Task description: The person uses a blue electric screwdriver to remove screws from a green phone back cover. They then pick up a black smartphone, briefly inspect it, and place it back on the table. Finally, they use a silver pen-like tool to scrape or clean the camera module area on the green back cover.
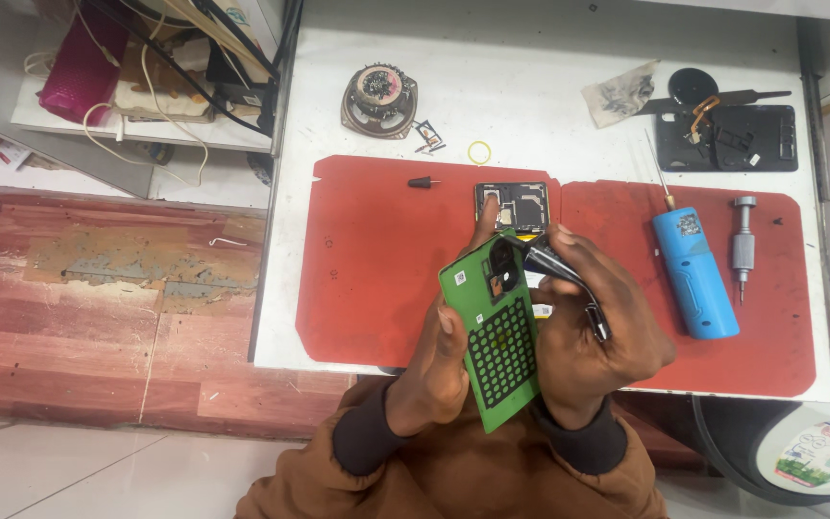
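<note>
My left hand (449,351) grips a green phone back cover (495,332) with a dotted black patch and a camera cut-out, holding it tilted up above the mat. My right hand (593,332) holds metal tweezers (554,269), their tip at the cover's camera opening. Behind the cover, an opened phone body (511,204) lies on the red mat (377,259), partly hidden by my hands.
On the mat's right part lie a blue electric screwdriver (694,269) and a small metal tool (744,242). Farther back on the white table (530,86) sit a round speaker part (379,96), a yellow ring (479,152), a black phone frame (727,135) and a crumpled wipe (619,94).
</note>
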